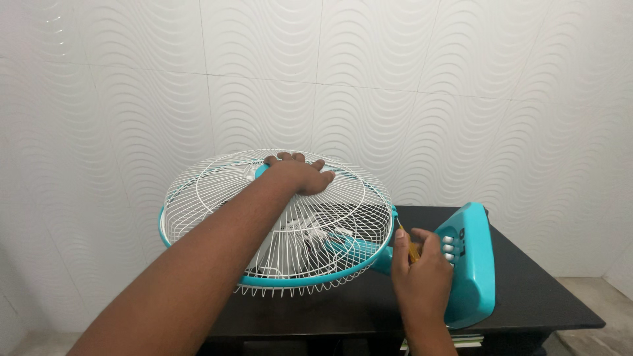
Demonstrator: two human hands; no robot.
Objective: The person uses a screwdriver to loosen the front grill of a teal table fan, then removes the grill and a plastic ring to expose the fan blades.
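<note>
Left hand [300, 175] lies flat, fingers spread, on the fan guard [217, 191]; right hand [422, 267] is closed round a yellow screwdriver [410, 247]. Imo the tip could slip off w/ the fan overhanging the desk [547, 290].

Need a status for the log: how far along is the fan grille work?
Done: little that shows. The fan is laid over on the black table, its turquoise base tipped up on edge. In hand: the left hand presses on the white wire grille; the right hand holds a yellow-handled screwdriver at the turquoise rim. Left: grille and rim are still on.
</note>
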